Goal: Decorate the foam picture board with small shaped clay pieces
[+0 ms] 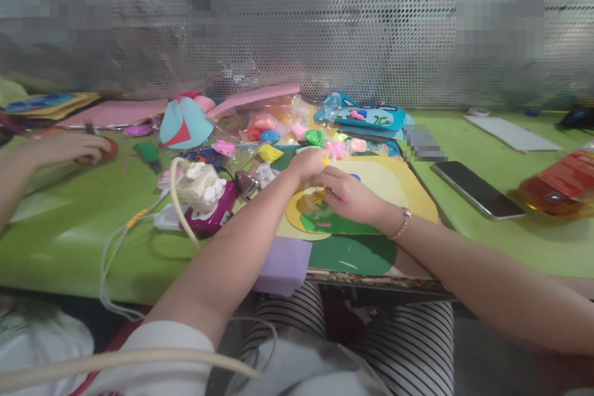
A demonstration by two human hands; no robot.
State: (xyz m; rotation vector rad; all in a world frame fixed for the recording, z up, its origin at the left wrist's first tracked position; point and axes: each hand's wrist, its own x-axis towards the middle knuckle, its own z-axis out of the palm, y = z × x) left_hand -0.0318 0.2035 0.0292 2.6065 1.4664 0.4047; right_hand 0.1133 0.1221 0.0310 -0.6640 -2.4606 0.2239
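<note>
Over a yellow paper card [413, 192] with a green area and small raised shapes, my two hands meet. My left hand [309, 164] is closed, and a small yellow bit of what looks like modelling clay [325, 160] shows at its fingers. My right hand [346, 192] is bent in against the left one, fingers curled together; what lies between its fingertips is hidden. Pink [344, 198] shows by one right finger, too small to name. Just beyond the hands lie soft lumps of clay in clear wrappers, among them a pink lump [335, 150] and a green lump [315, 138].
A purple device [208, 213] with a cable stands left of my arm. On the right lie a phone [477, 189] and a bottle [563, 182]. A blue paper craft [371, 117] sits behind. Another person's hand [88, 145] works at far left. Purple paper [285, 266] overhangs the front edge.
</note>
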